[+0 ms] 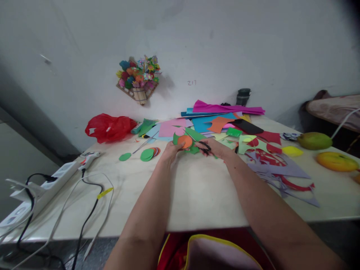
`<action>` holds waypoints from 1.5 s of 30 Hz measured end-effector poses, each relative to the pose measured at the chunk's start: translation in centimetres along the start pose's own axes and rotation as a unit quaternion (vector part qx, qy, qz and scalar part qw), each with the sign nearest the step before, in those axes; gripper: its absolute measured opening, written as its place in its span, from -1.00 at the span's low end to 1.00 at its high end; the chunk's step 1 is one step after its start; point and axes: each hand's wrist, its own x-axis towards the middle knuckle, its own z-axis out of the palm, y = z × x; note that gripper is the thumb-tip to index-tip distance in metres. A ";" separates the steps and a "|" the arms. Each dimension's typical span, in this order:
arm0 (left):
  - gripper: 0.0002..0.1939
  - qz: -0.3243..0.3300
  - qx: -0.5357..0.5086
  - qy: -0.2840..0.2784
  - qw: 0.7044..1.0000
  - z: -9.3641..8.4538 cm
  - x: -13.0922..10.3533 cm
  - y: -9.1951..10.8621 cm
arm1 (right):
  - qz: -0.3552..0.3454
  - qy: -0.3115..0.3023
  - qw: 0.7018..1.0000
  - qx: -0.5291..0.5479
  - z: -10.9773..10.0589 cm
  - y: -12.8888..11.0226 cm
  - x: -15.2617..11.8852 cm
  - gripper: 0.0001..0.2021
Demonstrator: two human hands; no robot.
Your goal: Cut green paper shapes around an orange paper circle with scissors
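Note:
My left hand (172, 150) pinches an orange paper circle (185, 141) laid against a piece of green paper (176, 138). In my right hand (215, 147) is a pair of scissors (204, 147) with black handles, fingers wrapped round the grips. The blades point up and left at the green paper, close beside the orange circle; part of them is hidden by the paper. Left of my left hand, a stack of cut circles (147, 155), green on top with orange and other colours under it, lies on the table. A single green circle (125, 156) lies further left.
Coloured paper sheets (173, 128) and a black phone (247, 126) lie at the back. Paper scraps (292, 167), a green mango (315, 140) and a yellow-orange fruit (336, 161) are at the right. A red plastic bag (109, 128), power strip (42, 193) and cables occupy the left.

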 end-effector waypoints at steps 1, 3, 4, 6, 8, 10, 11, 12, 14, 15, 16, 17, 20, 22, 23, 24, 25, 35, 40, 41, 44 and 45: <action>-0.59 0.001 0.001 0.000 1.000 0.0 0.0 0.0 | 0.000 0.001 1.000 0.004 0.0 0.0 0.0 -0.62; -0.58 0.004 0.000 -0.002 1.000 0.0 0.0 0.0 | 0.001 0.003 1.000 0.011 0.0 0.1 0.1 -0.62; -0.57 0.005 0.000 -0.004 1.000 0.0 0.0 0.0 | 0.002 0.003 1.000 0.014 0.0 0.1 0.1 -0.63; -0.56 0.007 -0.003 -0.004 1.000 -0.1 0.0 0.0 | 0.002 0.005 1.000 0.024 0.1 0.1 0.1 -0.63; -0.55 0.006 -0.005 0.001 1.000 -0.1 -0.1 0.0 | 0.006 0.004 0.999 0.038 0.2 0.1 0.2 -0.64; -0.56 0.005 -0.005 0.003 1.000 0.0 -0.1 0.1 | 0.010 0.006 0.999 0.045 0.2 0.1 0.2 -0.65; -0.57 0.004 -0.005 0.002 1.000 0.0 -0.1 0.1 | 0.011 0.006 0.999 0.045 0.2 0.2 0.3 -0.65; -0.57 0.004 -0.006 0.001 1.000 0.0 -0.2 0.1 | 0.010 0.006 0.999 0.044 0.2 0.2 0.3 -0.66; -0.58 0.004 -0.008 -0.002 1.000 0.1 -0.2 0.2 | 0.005 0.007 0.999 0.042 0.2 0.4 0.5 -0.66; -0.57 0.004 -0.009 -0.002 1.000 0.1 -0.2 0.2 | 0.004 0.008 0.999 0.042 0.2 0.5 0.5 -0.66; -0.57 0.004 -0.009 -0.001 1.000 0.2 -0.2 0.3 | 0.003 0.008 0.999 0.042 0.1 0.6 0.6 -0.66; -0.57 0.003 -0.008 0.002 1.000 0.2 -0.3 0.3 | 0.002 0.008 0.999 0.041 0.1 0.7 0.6 -0.66; -0.60 -0.003 -0.004 0.006 1.000 0.2 -0.3 0.3 | -0.002 0.007 0.999 0.040 0.1 0.9 0.8 -0.66; -0.61 -0.004 -0.003 0.005 1.000 0.2 -0.2 0.2 | -0.006 0.006 0.999 0.041 0.1 0.9 0.8 -0.65; -0.60 -0.003 -0.002 0.004 1.000 0.2 -0.2 0.2 | -0.006 0.006 0.999 0.042 0.1 0.9 0.8 -0.65; -0.60 -0.002 -0.003 0.004 1.000 0.1 -0.2 0.2 | -0.006 0.007 0.999 0.043 0.1 0.9 0.8 -0.65; -0.59 -0.001 -0.002 0.004 1.000 0.1 -0.2 0.1 | -0.004 0.008 0.999 0.042 0.2 0.8 0.7 -0.66; -0.59 -0.002 -0.003 -0.012 1.000 -0.5 -0.1 0.1 | -0.019 -0.004 0.999 0.026 -0.1 0.5 0.3 -0.64; -0.60 -0.008 -0.002 -0.015 1.000 -0.7 -0.2 0.1 | -0.003 -0.003 1.000 0.007 0.0 -0.2 -0.2 -0.61; -0.61 -0.009 0.000 -0.014 1.000 -0.7 -0.2 0.2 | 0.001 -0.004 1.000 0.003 0.1 -0.3 -0.3 -0.60; -0.62 -0.010 -0.001 -0.018 1.000 -0.7 -0.3 0.2 | 0.005 -0.003 1.000 -0.006 0.1 -0.3 -0.2 -0.58; -0.62 -0.009 -0.002 -0.019 1.000 -0.6 -0.3 0.2 | 0.003 -0.003 1.000 -0.008 0.0 -0.1 -0.2 -0.58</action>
